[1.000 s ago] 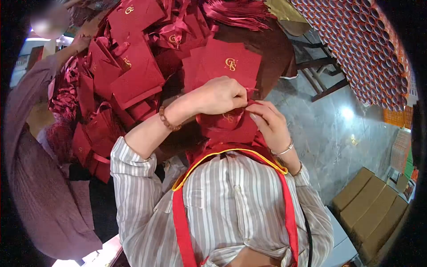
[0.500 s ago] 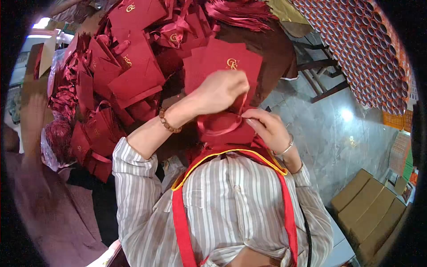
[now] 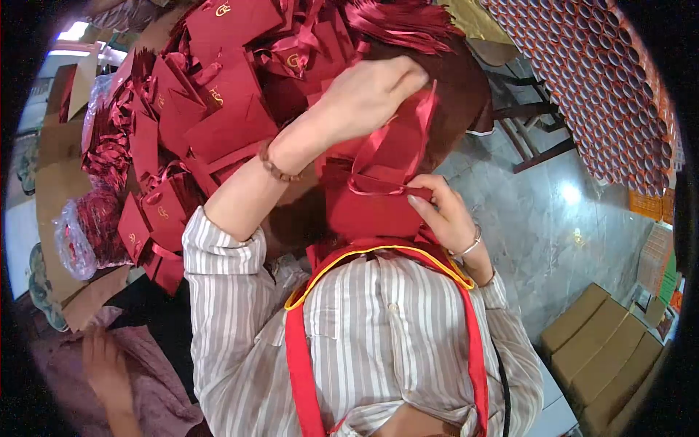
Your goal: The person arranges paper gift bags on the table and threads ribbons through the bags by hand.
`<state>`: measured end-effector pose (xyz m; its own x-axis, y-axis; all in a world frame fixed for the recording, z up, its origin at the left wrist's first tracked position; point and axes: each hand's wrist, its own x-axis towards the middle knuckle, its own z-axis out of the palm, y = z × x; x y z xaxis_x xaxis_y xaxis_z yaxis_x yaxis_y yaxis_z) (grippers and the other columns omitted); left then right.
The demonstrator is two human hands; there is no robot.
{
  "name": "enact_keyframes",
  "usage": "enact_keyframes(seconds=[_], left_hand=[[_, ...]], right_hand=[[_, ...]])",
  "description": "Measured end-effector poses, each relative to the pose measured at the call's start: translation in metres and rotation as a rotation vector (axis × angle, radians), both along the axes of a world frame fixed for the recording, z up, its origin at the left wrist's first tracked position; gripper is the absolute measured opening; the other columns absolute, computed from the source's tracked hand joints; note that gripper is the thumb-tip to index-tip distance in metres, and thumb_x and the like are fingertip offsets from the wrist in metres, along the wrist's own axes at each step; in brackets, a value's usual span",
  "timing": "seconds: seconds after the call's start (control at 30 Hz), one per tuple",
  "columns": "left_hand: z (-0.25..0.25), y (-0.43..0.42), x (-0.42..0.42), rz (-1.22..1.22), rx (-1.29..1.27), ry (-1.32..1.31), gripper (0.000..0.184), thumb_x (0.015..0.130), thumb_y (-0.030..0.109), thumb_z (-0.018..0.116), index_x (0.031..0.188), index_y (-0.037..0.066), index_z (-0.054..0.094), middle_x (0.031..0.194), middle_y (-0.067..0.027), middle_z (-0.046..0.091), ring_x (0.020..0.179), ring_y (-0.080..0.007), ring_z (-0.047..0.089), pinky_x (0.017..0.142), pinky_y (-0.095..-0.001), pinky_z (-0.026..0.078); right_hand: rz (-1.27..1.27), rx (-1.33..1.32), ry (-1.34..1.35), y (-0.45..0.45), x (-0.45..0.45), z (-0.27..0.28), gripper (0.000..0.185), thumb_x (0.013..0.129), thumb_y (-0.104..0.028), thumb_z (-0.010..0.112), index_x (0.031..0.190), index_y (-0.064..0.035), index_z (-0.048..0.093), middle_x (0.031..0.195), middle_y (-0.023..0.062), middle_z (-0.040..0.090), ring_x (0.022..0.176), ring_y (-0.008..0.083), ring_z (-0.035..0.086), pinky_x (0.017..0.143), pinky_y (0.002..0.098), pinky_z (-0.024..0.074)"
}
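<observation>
My left hand (image 3: 375, 95), beaded bracelet at its wrist, is raised over the red bags with fingers pinched on a shiny red ribbon (image 3: 422, 127). The ribbon hangs in a long loop down to a red paper bag (image 3: 364, 211) in front of my apron. At that bag's upper right edge, my right hand (image 3: 445, 211), with a silver bangle, pinches the bag where the ribbon meets it. Its thumb and forefinger are together. Beyond the bag, more red bags lie partly hidden under my left hand and forearm.
Red bags with gold letters (image 3: 229, 109) are heaped at the left. Ribbon bundles (image 3: 404, 25) lie at the top. A co-worker's hand (image 3: 105, 364) rests on purple cloth at lower left. Stacked tubes (image 3: 582, 80), a wooden stool (image 3: 524, 109) and cardboard boxes (image 3: 604, 349) are at the right.
My left hand has moved up and away from my right hand, drawing the ribbon into a longer loop. The co-worker's arm has moved from the upper left to the lower left.
</observation>
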<state>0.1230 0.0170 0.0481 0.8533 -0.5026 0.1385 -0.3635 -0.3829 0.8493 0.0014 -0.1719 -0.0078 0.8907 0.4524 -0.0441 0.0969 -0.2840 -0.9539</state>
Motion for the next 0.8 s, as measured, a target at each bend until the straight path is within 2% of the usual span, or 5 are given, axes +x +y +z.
enact_keyframes(seconds=[0.1, 0.33, 0.43, 0.63, 0.8], left_hand=[[0.002, 0.013, -0.020, -0.014, 0.573, 0.116, 0.054, 0.085, 0.046, 0.047, 0.120, 0.006, 0.043, 0.081, -0.0227, 0.061, 0.080, -0.0397, 0.059, 0.071, -0.0479, 0.045], [-0.028, 0.017, -0.021, -0.003, 0.072, -0.194, 0.047, 0.079, 0.002, 0.053, 0.125, 0.007, 0.044, 0.072, -0.0087, 0.062, 0.066, -0.0183, 0.059, 0.062, -0.0327, 0.045], [-0.023, 0.015, -0.021, 0.088, -0.172, 0.347, 0.051, 0.081, -0.002, 0.051, 0.130, 0.009, 0.042, 0.075, -0.0011, 0.056, 0.066, -0.0057, 0.048, 0.063, -0.0210, 0.042], [-0.005, 0.015, -0.048, -0.254, 0.115, 0.332, 0.056, 0.087, 0.029, 0.050, 0.134, 0.006, 0.030, 0.083, -0.0133, 0.061, 0.073, -0.0209, 0.060, 0.068, -0.0311, 0.046], [0.016, 0.034, -0.084, -0.462, 0.207, 0.186, 0.080, 0.083, 0.012, 0.053, 0.141, 0.007, -0.002, 0.116, -0.0180, 0.055, 0.102, -0.0277, 0.055, 0.085, -0.0337, 0.041]], right_hand=[[-0.026, 0.057, -0.018, -0.004, -0.002, -0.010, 0.025, 0.083, -0.005, 0.057, 0.106, -0.0028, 0.050, 0.096, 0.0074, 0.058, 0.086, 0.0144, 0.056, 0.074, 0.0274, 0.0451], [0.022, -0.015, 0.063, -0.003, -0.001, -0.008, 0.035, 0.079, -0.007, 0.063, 0.110, -0.0033, 0.046, 0.097, 0.0074, 0.057, 0.086, 0.0139, 0.055, 0.074, 0.0273, 0.0450], [0.035, -0.035, 0.053, -0.003, 0.000, -0.004, 0.039, 0.078, -0.007, 0.064, 0.111, -0.0024, 0.044, 0.097, 0.0075, 0.056, 0.085, 0.0144, 0.055, 0.075, 0.0271, 0.0449], [0.060, 0.004, -0.075, 0.006, -0.002, 0.004, 0.032, 0.077, -0.005, 0.064, 0.105, -0.0004, 0.050, 0.099, 0.0116, 0.059, 0.088, 0.0186, 0.058, 0.074, 0.0275, 0.0453], [0.180, 0.074, -0.200, -0.003, 0.003, 0.009, 0.017, 0.077, -0.011, 0.063, 0.091, -0.0031, 0.060, 0.088, 0.0137, 0.062, 0.079, 0.0288, 0.060, 0.068, 0.0344, 0.0468]])
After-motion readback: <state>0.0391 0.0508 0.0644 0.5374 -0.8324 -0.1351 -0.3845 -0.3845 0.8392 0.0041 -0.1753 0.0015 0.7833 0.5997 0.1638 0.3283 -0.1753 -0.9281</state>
